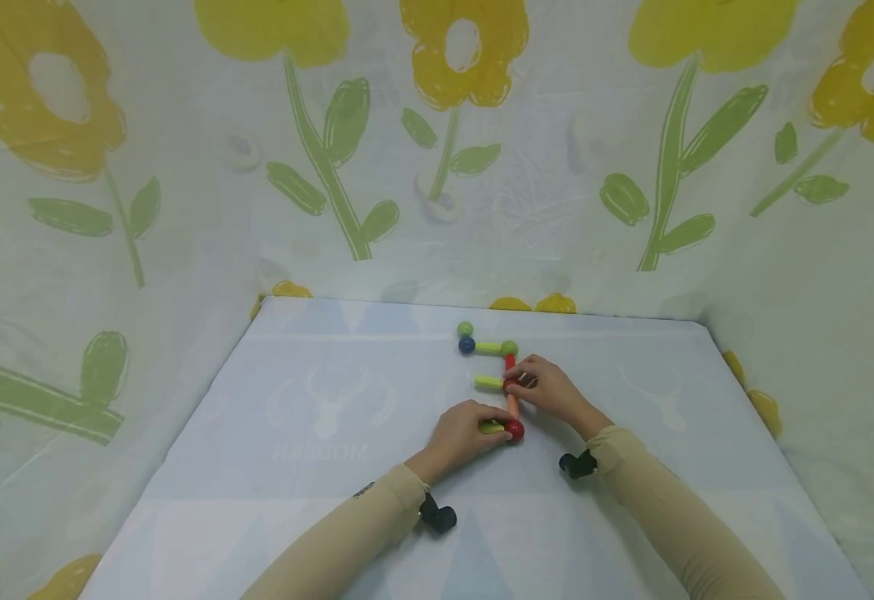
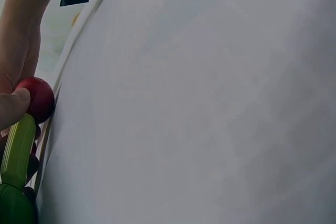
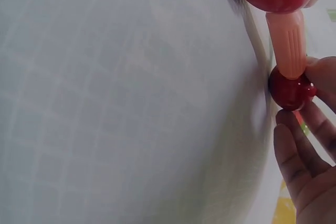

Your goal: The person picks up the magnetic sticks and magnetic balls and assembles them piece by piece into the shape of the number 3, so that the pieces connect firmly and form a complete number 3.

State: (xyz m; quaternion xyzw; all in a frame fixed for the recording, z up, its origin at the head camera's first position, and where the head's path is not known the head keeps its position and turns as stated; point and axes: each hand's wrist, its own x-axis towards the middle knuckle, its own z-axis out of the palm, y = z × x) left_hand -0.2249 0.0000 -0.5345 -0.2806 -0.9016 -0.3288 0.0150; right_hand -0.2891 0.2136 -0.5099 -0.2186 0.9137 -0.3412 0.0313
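A figure of coloured balls and ribbed sticks lies on the table. My left hand (image 1: 472, 432) pinches the nearest red ball (image 1: 515, 430), its thumb against the ball in the left wrist view. From this ball a yellow-green stick (image 2: 19, 148) runs to a green ball (image 2: 16, 204), which the hand hides in the head view. My right hand (image 1: 551, 390) grips the middle red ball (image 3: 290, 88) with thumb and fingertips. An orange stick (image 3: 287, 43) joins the two red balls. Beyond the right fingertips stands a red stick (image 1: 510, 362), and another yellow-green stick (image 1: 488, 382) points left.
At the figure's far end, a green ball (image 1: 509, 347) and a stick (image 1: 488, 348) lead left to a blue ball (image 1: 466, 345). Another green ball (image 1: 465, 329) sits just behind the blue one. Flowered cloth walls (image 1: 526, 250) surround the pale table (image 1: 257, 467).
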